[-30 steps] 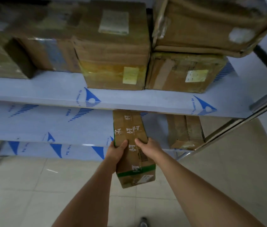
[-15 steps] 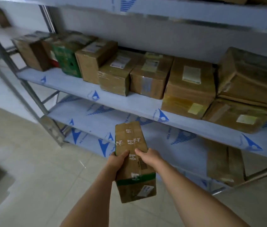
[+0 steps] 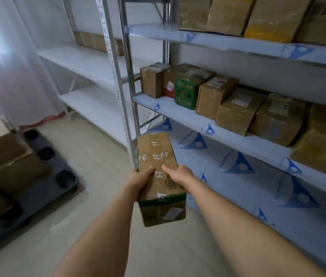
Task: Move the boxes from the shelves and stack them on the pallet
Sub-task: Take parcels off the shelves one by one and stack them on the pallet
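Out in front of the shelving, held over the floor and clear of every shelf, there's a long narrow cardboard box in both hands. Left hand wraps its left edge with the thumb lying on top, right hand does the same on the right edge, so each grip is curled round the carton about midway along its length. The fingers underneath are hidden.

Handling guess: it looks light, since it's carried out at arm's length with no visible sag, and the card seems stiff enough to keep its shape. The tape over the top could be a bit slick, so holding it by the long edges like this makes sense. Gripping nearer the middle should stop the far end from dipping.

Writing: white characters run down the top face, too smeared to read. A green band crosses the near end, and there's a white shipping label on the near face, print illegible. The shelf liners carry a blue triangle logo; the text beside it is too blurred to read.

The dark pallet sits on the left with brown boxes already stacked on it, well apart from the carton.
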